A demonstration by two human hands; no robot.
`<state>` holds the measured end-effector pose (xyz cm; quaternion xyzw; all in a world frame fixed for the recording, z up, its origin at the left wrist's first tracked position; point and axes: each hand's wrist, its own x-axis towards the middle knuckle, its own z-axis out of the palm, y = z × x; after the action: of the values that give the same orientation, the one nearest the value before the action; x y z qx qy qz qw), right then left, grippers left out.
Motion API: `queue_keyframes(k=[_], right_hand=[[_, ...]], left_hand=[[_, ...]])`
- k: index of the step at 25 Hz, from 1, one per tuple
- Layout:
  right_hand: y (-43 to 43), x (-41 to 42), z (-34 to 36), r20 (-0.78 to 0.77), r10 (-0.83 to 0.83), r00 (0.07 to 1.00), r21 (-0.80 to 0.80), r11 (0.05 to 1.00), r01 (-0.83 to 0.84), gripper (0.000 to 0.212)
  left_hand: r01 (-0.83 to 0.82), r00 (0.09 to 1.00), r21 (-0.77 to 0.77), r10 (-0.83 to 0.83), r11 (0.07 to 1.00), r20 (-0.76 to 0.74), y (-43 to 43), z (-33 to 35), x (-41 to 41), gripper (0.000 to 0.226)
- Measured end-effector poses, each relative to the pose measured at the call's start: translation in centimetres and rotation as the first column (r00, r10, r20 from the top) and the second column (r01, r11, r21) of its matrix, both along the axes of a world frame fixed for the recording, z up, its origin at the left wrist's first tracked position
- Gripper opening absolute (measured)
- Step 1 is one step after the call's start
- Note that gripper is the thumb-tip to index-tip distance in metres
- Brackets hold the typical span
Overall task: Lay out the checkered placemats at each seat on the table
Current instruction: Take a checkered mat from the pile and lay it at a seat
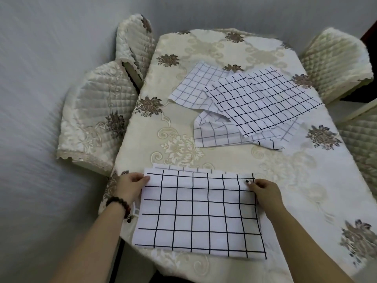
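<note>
A white placemat with a black grid (199,213) lies flat at the near end of the table (204,48), its front edge close to the table's rim. My left hand (130,187) pinches its far left corner, and my right hand (265,193) grips its far right corner. A strip of another checkered cloth (181,168) peeks out from beneath its far edge. Farther back, right of centre, a loose pile of several checkered placemats (253,99) overlaps at odd angles, one with a folded corner.
The table wears a cream floral cloth. Two chairs with quilted cream covers (98,119) (134,43) stand along the left side, two more (336,60) (361,135) along the right. A grey wall lies to the left and behind.
</note>
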<state>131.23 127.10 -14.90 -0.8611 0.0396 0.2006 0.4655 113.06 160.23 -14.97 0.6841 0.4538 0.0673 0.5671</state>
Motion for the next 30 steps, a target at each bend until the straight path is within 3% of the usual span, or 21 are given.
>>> queue_keyframes(k=[9,17,21,25,28,30], right_hand=[[0.6,0.0,-0.6,0.118,-0.011,0.993,-0.286,0.957,0.045,0.020],[0.4,0.2,-0.6,0.099,-0.087,0.991,-0.332,0.936,0.115,0.011],[0.4,0.2,-0.5,0.107,-0.085,0.991,-0.356,0.927,0.119,0.012],[0.1,0.6,-0.7,0.189,-0.007,0.982,-0.384,0.920,0.081,0.030],[0.1,2.3,-0.8,0.101,0.099,0.990,-0.423,0.905,-0.047,0.040],[0.3,3.5,-0.7,-0.002,0.132,0.991,-0.457,0.882,-0.119,0.043]], left_hand=[[0.161,0.981,0.310,-0.117,0.937,-0.153,-0.5,-0.7,0.9,0.009],[0.267,0.951,0.490,-0.145,0.830,-0.274,-0.6,0.0,3.4,0.017],[0.324,0.928,0.500,-0.169,0.803,-0.331,-0.4,-0.4,4.0,0.021],[0.333,0.908,0.485,-0.136,0.809,-0.397,0.0,-1.2,4.5,0.042],[0.379,0.876,0.382,-0.193,0.843,-0.443,0.7,-1.1,5.5,0.040],[0.446,0.831,0.335,-0.245,0.830,-0.499,1.0,-0.6,5.9,0.027]])
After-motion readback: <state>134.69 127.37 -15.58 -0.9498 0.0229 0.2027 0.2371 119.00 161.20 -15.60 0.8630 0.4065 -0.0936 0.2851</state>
